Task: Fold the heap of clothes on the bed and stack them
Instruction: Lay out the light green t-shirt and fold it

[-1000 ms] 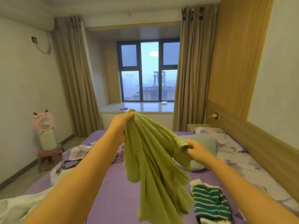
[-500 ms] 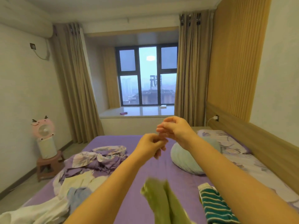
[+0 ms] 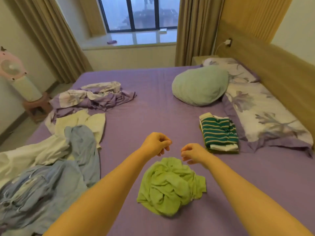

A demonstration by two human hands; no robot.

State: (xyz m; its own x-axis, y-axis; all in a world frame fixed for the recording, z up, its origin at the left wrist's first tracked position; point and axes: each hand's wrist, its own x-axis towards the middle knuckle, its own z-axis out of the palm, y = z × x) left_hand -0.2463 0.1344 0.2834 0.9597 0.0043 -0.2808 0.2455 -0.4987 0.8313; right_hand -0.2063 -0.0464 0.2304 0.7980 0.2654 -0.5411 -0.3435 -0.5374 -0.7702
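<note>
the green shirt (image 3: 170, 186) lay crumpled in a loose ball on the purple sheet of the bed (image 3: 153, 106), near the front edge and just below both hands. the left hand (image 3: 156, 144) hung above its far edge with fingers loosely curled and holding nothing; the right hand (image 3: 191, 153) was beside it, fingers likewise slack and empty. the two hands were apart from each other and neither touched the cloth.

to the right, near the flowered pillow (image 3: 265, 113), sat a small stack of folded clothes (image 3: 219, 133) with a green striped piece on top. to the left lay the unfolded heap (image 3: 51, 159): blue, white and pale yellow pieces, with rumpled purple bedding (image 3: 95, 97) beyond. a pale green cushion (image 3: 199, 86) rested near the headboard.

the step in hand looked like spreading the shirt flat. doing it well probably meant finding the shoulders or hem, pinching them with both hands, shaking the shirt open and laying it smooth on the bare sheet, clear of the heap, before making any fold.
</note>
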